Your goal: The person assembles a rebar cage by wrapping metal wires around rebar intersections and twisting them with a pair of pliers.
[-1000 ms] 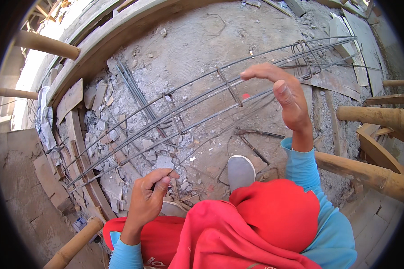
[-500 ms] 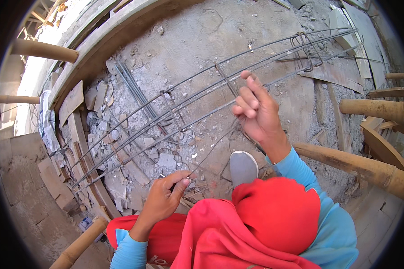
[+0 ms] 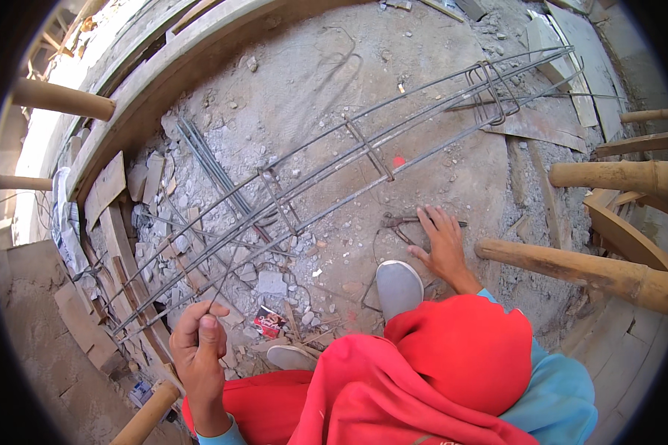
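Observation:
My left hand [image 3: 200, 348] is closed in a pinch on a thin dark wire [image 3: 222, 284], which rises from the fingertips toward the rebar cage. On the ground in front of my grey shoe [image 3: 399, 289] lies a pair of pincers [image 3: 399, 221] with its handles spread. Over the handles reaches my right hand [image 3: 445, 248], fingers apart; whether it touches them I cannot tell. A long rebar cage [image 3: 326, 174] with several stirrups stretches diagonally beyond both hands, from lower left to upper right.
Bamboo poles [image 3: 564, 271] jut in from the right, and another pole [image 3: 63, 98] from the left. Loose rebars [image 3: 211, 163] lie among broken concrete. A red packet [image 3: 269, 322] rests between my left hand and shoe. Planks [image 3: 122, 230] line the left side.
My right hand has come down from above the cage to the pincers, and its fingers have spread. My left hand has moved left, still pinching the wire. The red packet has come into sight.

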Motion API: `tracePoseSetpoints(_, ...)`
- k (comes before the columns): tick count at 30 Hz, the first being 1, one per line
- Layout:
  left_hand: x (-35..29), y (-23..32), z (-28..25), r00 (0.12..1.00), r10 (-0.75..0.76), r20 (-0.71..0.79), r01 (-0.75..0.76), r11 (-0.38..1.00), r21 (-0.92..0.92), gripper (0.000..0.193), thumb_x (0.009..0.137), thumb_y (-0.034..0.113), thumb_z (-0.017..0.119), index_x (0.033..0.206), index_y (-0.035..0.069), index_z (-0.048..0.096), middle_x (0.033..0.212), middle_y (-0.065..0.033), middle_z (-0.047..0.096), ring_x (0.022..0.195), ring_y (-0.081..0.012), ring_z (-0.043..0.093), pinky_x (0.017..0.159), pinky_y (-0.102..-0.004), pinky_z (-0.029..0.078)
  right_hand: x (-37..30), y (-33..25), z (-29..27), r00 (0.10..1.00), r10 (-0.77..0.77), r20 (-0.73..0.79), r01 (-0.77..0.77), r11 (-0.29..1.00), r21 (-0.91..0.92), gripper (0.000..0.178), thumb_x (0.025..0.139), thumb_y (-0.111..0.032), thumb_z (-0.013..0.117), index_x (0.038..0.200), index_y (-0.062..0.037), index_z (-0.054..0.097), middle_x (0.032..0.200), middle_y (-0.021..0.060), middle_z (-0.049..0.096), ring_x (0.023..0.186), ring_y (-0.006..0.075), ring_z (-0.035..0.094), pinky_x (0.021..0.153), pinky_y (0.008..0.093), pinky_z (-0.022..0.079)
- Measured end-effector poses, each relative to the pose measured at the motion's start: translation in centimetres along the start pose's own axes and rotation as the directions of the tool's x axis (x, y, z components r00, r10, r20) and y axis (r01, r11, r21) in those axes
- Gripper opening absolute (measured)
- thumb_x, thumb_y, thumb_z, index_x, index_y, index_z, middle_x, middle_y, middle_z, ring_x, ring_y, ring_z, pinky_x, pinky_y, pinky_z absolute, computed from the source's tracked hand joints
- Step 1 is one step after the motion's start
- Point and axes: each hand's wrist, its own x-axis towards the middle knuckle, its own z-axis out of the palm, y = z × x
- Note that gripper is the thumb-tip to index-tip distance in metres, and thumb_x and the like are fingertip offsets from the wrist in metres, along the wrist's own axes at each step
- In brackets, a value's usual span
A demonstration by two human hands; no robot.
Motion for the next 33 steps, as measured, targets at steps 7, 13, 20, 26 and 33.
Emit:
tracePoseSetpoints(7,-0.9,0.7,-1.5,0.984,0.044,-0.171,-0.081,0.974,-0.212,0.025,0.112,0.029,0.061,0.113,0.003,0.063,0.071,0.0063,0.045,0.055,-0.0023,0.032,0.048,-0.0217,0.025,-0.6,-0.4,2.2,0.999,0.035,0.004,-0.035,0.999,0.011,0.052,0.073,-0.017,0.084,0.121,-0.0042,0.069,0.115,0.0149,0.065,0.110,0.0394,0.060,0.099,0.0537,0.048)
tracePoseSetpoints(13,1.5,0.7,-1.4,0.989,-0.020,-0.144,0.003,0.993,-0.114,0.023,0.111,0.023,0.061,0.115,0.002,0.068,0.079,0.0007,0.060,0.060,-0.0040,0.041,0.052,-0.0243,0.031,-1.5,-1.0,0.9,0.994,0.053,0.096,-0.059,0.996,0.060,0.027,0.075,-0.016,0.079,0.095,-0.0050,0.065,0.100,0.0172,0.062,0.091,0.0413,0.064,0.076,0.0537,0.055)
tracePoseSetpoints(20,-2.2,14.7,1.8,0.928,-0.279,-0.246,0.241,0.955,-0.173,0.027,0.113,0.029,0.058,0.113,0.004,0.068,0.070,0.0059,0.045,0.060,-0.0035,0.039,0.052,-0.0246,0.029,-3.2,-6.1,-12.1,0.924,0.370,0.096,-0.381,0.870,0.312,0.023,0.078,-0.016,0.079,0.083,-0.0022,0.062,0.082,0.0200,0.060,0.077,0.0431,0.065,0.066,0.0527,0.050)
tracePoseSetpoints(26,1.3,31.1,0.2,0.951,-0.148,-0.271,0.185,0.976,0.113,0.027,0.115,0.027,0.054,0.113,0.004,0.068,0.070,0.0057,0.045,0.060,-0.0026,0.037,0.052,-0.0241,0.028,-1.7,-9.8,-23.1,0.607,0.720,0.336,-0.790,0.503,0.351,0.038,0.098,-0.030,0.067,0.078,0.0023,0.070,0.066,0.0255,0.064,0.064,0.0457,0.066,0.066,0.0531,0.048)
tracePoseSetpoints(33,13.5,42.7,1.4,0.993,0.046,-0.110,0.003,0.913,0.407,0.030,0.115,0.029,0.055,0.115,0.003,0.070,0.070,0.0066,0.043,0.062,-0.0027,0.036,0.055,-0.0241,0.028,1.4,-12.5,-27.7,0.466,0.804,0.370,-0.852,0.294,0.434,0.035,0.100,-0.031,0.065,0.087,0.0013,0.072,0.079,0.0280,0.068,0.078,0.0483,0.069,0.072,0.0524,0.051)
